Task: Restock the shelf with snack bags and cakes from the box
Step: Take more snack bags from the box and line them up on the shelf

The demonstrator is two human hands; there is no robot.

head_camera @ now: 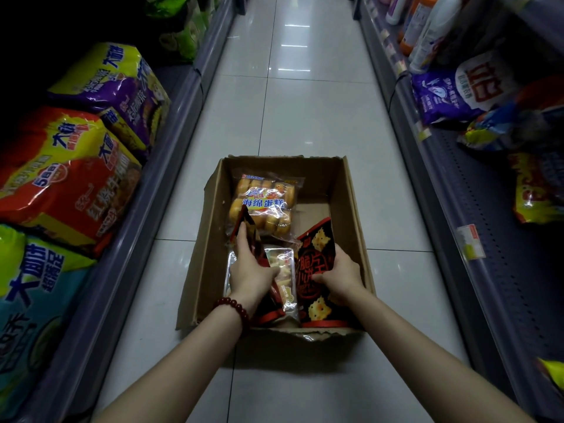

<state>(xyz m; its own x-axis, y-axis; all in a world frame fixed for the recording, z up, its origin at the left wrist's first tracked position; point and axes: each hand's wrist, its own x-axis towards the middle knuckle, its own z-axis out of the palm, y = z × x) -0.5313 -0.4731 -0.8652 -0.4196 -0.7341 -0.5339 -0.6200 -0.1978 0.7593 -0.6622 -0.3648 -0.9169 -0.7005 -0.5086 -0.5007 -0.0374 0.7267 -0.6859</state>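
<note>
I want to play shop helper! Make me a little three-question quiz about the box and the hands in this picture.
1. True or false: the brown cardboard box sits on a shelf.
2. What does the right hand hold? A) black-and-red cracker bag B) clear sponge cake pack C) bottle
3. Fill in: the left hand, wearing a red bead bracelet, grips another dark red snack ____.

Key: 1 false, it sits on the white tiled floor; 2 A; 3 bag.

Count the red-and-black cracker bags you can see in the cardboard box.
2: one gripped by the right hand at the box's near right, one held by the left hand at near left. More may lie hidden underneath.
</note>
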